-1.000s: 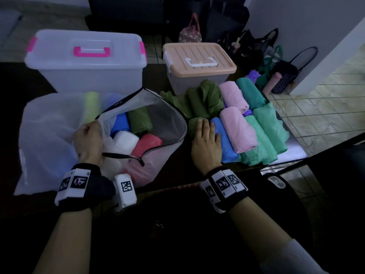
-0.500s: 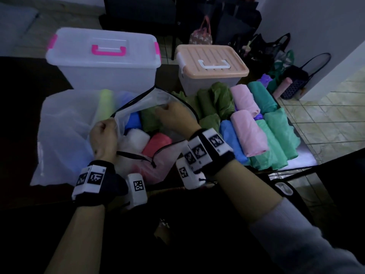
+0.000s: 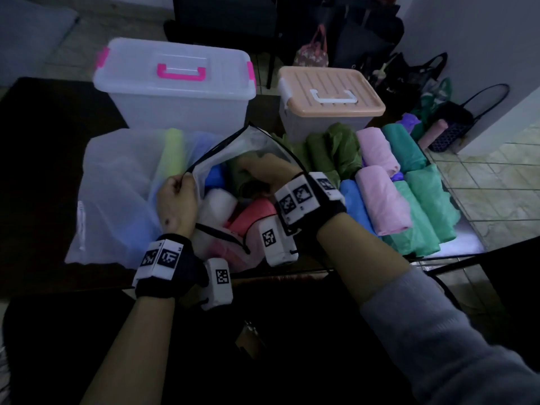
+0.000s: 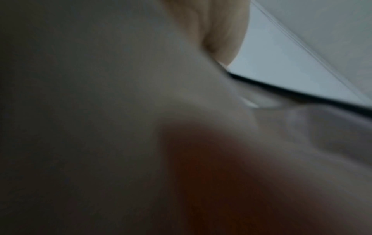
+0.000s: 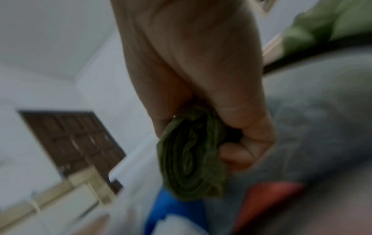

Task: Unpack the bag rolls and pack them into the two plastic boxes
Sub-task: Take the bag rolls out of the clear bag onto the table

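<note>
A clear zip bag lies on the dark table, its mouth held up by my left hand, which pinches the black zip edge. Inside lie blue, white and red bag rolls. My right hand reaches into the bag and grips an olive green roll, fingers curled round it. To the right lies a heap of unpacked rolls in green, pink, blue and teal. Behind stand a clear box with a pink handle and a box with a peach lid, both closed.
The table's right edge runs close past the teal rolls, with tiled floor beyond. Handbags and a chair stand on the floor behind the boxes. A yellow-green roll shows through the clear bag at its far side.
My right hand left the blue roll in the heap, moved left into the zip bag and took hold of the olive green roll. The left hand kept holding the bag's edge.
</note>
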